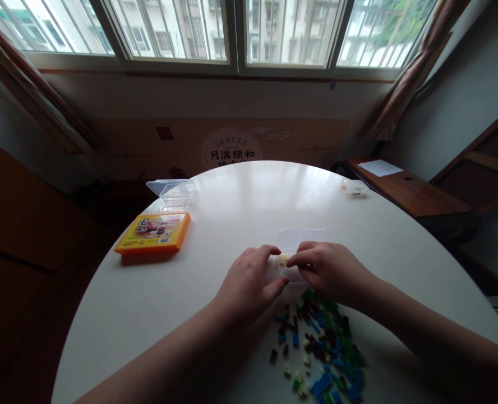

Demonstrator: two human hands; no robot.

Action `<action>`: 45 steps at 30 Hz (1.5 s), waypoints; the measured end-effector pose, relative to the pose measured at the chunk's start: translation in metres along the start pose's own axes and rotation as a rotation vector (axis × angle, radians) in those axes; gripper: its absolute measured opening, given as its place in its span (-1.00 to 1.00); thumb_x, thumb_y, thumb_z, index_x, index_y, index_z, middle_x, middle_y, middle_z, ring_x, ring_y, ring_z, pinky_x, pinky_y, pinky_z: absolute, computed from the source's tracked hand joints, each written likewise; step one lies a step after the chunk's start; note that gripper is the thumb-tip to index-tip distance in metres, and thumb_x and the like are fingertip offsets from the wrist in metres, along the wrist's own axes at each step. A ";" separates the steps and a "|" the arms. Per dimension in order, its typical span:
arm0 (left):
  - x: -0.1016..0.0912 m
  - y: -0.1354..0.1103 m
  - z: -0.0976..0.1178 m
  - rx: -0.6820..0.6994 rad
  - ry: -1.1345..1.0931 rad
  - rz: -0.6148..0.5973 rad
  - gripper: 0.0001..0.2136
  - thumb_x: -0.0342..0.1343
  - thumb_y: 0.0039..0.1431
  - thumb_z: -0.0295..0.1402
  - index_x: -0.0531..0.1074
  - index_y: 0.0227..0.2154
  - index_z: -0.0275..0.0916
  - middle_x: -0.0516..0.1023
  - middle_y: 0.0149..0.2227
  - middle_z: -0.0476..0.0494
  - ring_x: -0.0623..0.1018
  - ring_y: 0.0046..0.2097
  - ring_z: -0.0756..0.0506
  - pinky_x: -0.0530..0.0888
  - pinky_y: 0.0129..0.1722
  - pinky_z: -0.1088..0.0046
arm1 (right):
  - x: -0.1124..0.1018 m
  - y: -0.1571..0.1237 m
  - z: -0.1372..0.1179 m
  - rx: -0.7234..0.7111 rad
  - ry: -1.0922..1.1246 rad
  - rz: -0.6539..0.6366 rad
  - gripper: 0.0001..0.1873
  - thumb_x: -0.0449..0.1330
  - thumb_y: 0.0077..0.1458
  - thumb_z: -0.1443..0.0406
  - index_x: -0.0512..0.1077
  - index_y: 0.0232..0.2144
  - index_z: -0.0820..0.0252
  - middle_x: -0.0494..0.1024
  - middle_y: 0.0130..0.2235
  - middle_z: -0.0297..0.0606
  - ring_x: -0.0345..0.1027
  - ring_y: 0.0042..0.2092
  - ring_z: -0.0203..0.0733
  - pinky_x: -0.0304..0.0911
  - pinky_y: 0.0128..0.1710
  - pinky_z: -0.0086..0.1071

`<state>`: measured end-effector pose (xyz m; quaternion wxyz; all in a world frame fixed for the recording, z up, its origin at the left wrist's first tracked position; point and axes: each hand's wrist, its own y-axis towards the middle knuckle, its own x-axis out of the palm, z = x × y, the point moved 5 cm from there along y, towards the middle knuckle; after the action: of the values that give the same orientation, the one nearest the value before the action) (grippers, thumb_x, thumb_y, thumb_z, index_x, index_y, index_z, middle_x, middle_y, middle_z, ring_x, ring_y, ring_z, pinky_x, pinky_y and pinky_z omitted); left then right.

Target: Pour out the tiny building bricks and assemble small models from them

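A small clear plastic box (293, 275) with its lid (303, 238) tipped back lies on the table in front of me. My left hand (251, 278) grips the left side of the box, thumb at the near edge and forefinger at the far one. Inside sits a pale yellow studded block piece (282, 259). My right hand (324, 266) reaches over the right of the box, its fingers bent and its forefinger tip at the yellow piece; the other fingertips are partly hidden. Just below the hands spreads a loose pile of small building bricks (331, 336) in blue, green, dark brown and pale yellow.
On the left of the round white table (249, 196) lies an orange-and-yellow box (156, 231), with an open clear container (175, 196) behind it. A small clear packet (355, 188) rests at the far right. Beyond stands a wooden desk (417, 191) with paper.
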<state>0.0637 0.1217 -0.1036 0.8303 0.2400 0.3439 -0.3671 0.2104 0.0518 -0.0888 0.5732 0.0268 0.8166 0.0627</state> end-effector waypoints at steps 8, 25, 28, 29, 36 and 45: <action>0.001 0.001 -0.001 -0.011 0.000 -0.005 -0.64 0.24 0.07 -0.30 0.40 -0.04 -0.16 0.54 -0.10 -0.16 0.51 -0.03 -0.24 0.44 0.01 0.13 | -0.008 -0.001 0.002 -0.005 -0.122 0.082 -0.71 0.13 0.12 0.37 0.61 -0.21 0.00 0.60 -0.26 -0.36 0.42 -0.34 -0.29 0.12 -0.41 -0.42; 0.001 0.001 -0.001 -0.021 -0.004 -0.015 -0.64 0.23 0.07 -0.31 0.40 -0.04 -0.17 0.53 -0.10 -0.16 0.49 -0.03 -0.24 0.43 0.02 0.12 | 0.000 0.001 -0.001 -0.039 -0.130 0.027 -0.80 0.16 0.18 0.28 0.61 -0.29 -0.03 0.58 -0.33 -0.41 0.37 -0.39 -0.33 0.05 -0.44 -0.43; 0.000 0.001 0.000 -0.022 -0.004 -0.014 -0.64 0.23 0.07 -0.31 0.41 -0.05 -0.17 0.53 -0.11 -0.16 0.49 -0.03 -0.24 0.44 0.02 0.12 | 0.001 0.001 -0.001 -0.044 -0.121 0.028 -0.80 0.16 0.17 0.28 0.62 -0.30 -0.02 0.58 -0.33 -0.41 0.37 -0.39 -0.33 0.05 -0.44 -0.44; 0.000 0.001 0.000 -0.021 -0.002 -0.014 -0.65 0.23 0.07 -0.31 0.41 -0.05 -0.17 0.54 -0.11 -0.16 0.50 -0.03 -0.24 0.44 0.01 0.12 | 0.002 0.001 -0.001 -0.044 -0.118 0.030 -0.80 0.17 0.17 0.29 0.62 -0.29 -0.02 0.59 -0.33 -0.40 0.38 -0.39 -0.33 0.05 -0.44 -0.44; 0.001 0.001 0.000 -0.010 0.007 -0.005 -0.65 0.23 0.06 -0.31 0.42 -0.06 -0.17 0.54 -0.12 -0.16 0.51 -0.04 -0.24 0.45 0.00 0.13 | 0.004 0.002 0.001 -0.044 -0.115 0.028 -0.79 0.17 0.16 0.29 0.62 -0.27 -0.02 0.60 -0.31 -0.38 0.41 -0.36 -0.31 0.06 -0.43 -0.43; 0.001 0.001 0.000 -0.019 0.000 -0.003 -0.65 0.23 0.06 -0.32 0.41 -0.06 -0.16 0.54 -0.11 -0.16 0.51 -0.03 -0.23 0.45 0.01 0.13 | 0.003 0.003 0.001 -0.037 -0.118 0.028 -0.79 0.16 0.17 0.28 0.62 -0.28 -0.03 0.61 -0.31 -0.41 0.41 -0.36 -0.32 0.05 -0.44 -0.44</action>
<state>0.0646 0.1222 -0.1041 0.8319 0.2316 0.3476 -0.3654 0.2104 0.0550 -0.0916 0.6198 0.0314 0.7796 0.0840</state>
